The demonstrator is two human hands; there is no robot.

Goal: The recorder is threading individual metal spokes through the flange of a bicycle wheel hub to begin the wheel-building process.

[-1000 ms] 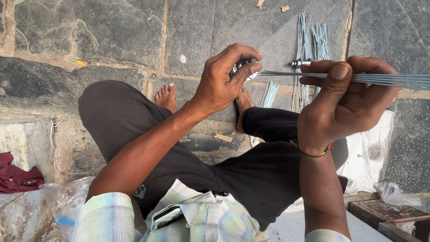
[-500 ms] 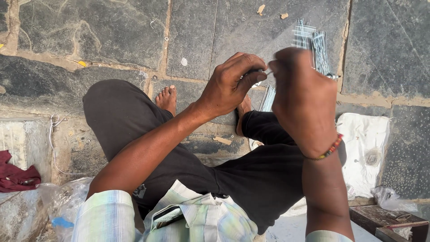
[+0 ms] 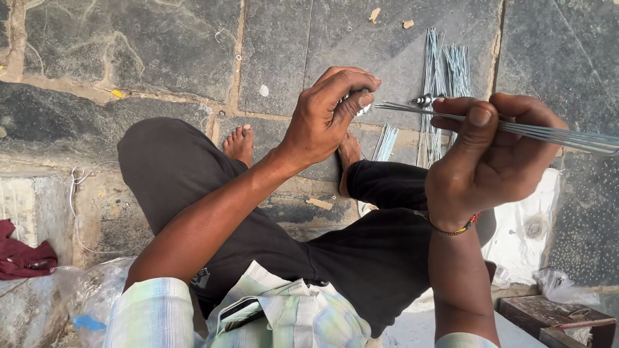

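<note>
My right hand grips a bundle of thin metal rods, my left hand pinches a small metal fitting at their tips; steady alignment seems key.

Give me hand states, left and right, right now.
Left hand: closed around a small metal piece, mostly hidden by the fingers.
Right hand: closed, holding a bundle of thin metal rods.

A bundle of thin silvery metal rods runs nearly level, pinched in the right hand, tips pointing left. A small shiny metal piece, mostly hidden, sits in the left hand at the rod tips.
</note>
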